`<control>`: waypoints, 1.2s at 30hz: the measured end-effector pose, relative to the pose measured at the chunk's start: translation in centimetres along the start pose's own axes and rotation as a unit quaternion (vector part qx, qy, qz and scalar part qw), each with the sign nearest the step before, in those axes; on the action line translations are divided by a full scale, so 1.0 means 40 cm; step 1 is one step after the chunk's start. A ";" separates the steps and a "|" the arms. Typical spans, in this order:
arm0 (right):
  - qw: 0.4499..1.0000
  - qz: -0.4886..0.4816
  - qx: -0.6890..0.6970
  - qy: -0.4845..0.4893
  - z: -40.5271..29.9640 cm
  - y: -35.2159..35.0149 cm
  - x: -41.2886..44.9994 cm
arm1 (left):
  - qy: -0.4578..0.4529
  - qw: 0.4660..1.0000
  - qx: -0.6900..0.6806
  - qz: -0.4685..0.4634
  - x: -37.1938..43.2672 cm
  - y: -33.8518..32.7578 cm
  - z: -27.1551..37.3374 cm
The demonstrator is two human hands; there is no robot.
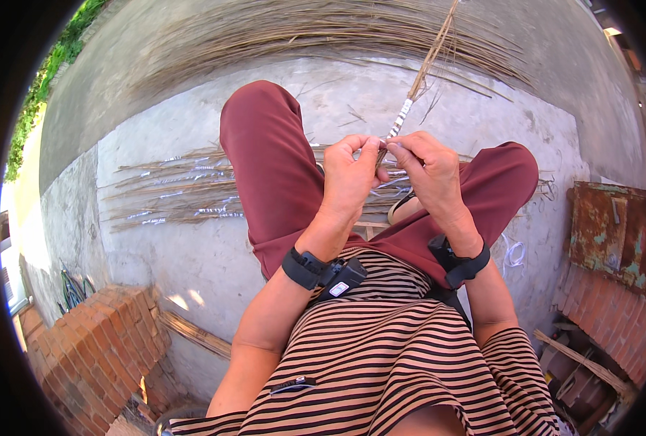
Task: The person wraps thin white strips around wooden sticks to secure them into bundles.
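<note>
A slim bundle of dry stalks (425, 71) stretches away from my hands, with white binding (400, 117) wound round its near part in spaced turns. My left hand (355, 161) has its thumb and forefinger pinched at the near end of the bundle, its other fingers curled beneath. Close beside it, my right hand (426, 161) pinches at the same place, fingertips almost touching the left ones. What exactly lies between the fingertips is too small to tell. Behind my legs, several tied bundles of stalks (176, 188) with white bindings lie on the concrete floor.
Long loose stalks (301, 41) lie spread across the floor ahead. A loop of white cord (514, 254) lies at the right, near a rusty metal door (614, 234). Brickwork (94, 338) stands at lower left beside another bundle of stalks (195, 332). More stalks (584, 362) rest at lower right.
</note>
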State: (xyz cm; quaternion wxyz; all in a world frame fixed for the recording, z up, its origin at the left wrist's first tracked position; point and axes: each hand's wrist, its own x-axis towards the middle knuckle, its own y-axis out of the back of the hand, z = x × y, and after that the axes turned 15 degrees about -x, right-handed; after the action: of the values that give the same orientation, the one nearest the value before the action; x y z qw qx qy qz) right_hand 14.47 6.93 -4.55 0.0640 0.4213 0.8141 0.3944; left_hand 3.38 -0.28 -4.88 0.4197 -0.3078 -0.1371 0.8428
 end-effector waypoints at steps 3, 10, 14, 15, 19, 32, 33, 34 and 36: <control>0.998 0.034 -0.050 0.028 0.005 -0.004 0.000 | 0.014 1.000 -0.017 -0.008 -0.002 -0.003 0.004; 0.991 0.077 -0.066 0.082 -0.049 0.034 0.015 | 0.016 0.999 -0.006 -0.045 -0.005 0.000 0.003; 0.988 0.090 -0.045 0.117 -0.027 0.035 0.035 | 0.035 0.998 0.018 -0.048 -0.001 -0.006 0.001; 0.988 0.090 -0.046 0.116 -0.018 0.030 0.034 | 0.037 0.998 0.019 -0.049 -0.004 -0.007 0.001; 0.952 -0.127 0.260 -0.099 -0.008 0.023 0.041 | 0.034 0.991 0.040 -0.124 -0.005 0.006 -0.007; 0.909 -0.226 0.330 -0.121 0.017 0.003 0.099 | 0.050 0.985 0.071 -0.149 -0.020 0.014 -0.025; 0.898 -0.220 0.357 -0.136 0.019 0.006 0.098 | 0.066 0.983 0.069 -0.156 -0.021 0.013 -0.025; 0.898 -0.219 0.356 -0.137 0.023 0.007 0.098 | 0.068 0.983 0.068 -0.157 -0.020 0.011 -0.026; 0.881 -0.201 0.401 -0.151 0.033 0.004 0.102 | 0.065 0.986 0.056 -0.146 -0.017 0.006 -0.027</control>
State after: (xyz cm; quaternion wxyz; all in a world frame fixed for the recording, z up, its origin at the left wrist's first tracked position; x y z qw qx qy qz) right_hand 12.54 10.78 -4.41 0.0895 0.2927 0.9504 -0.0557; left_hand 4.22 -1.00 -5.56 0.5626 -0.3152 -0.1056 0.7570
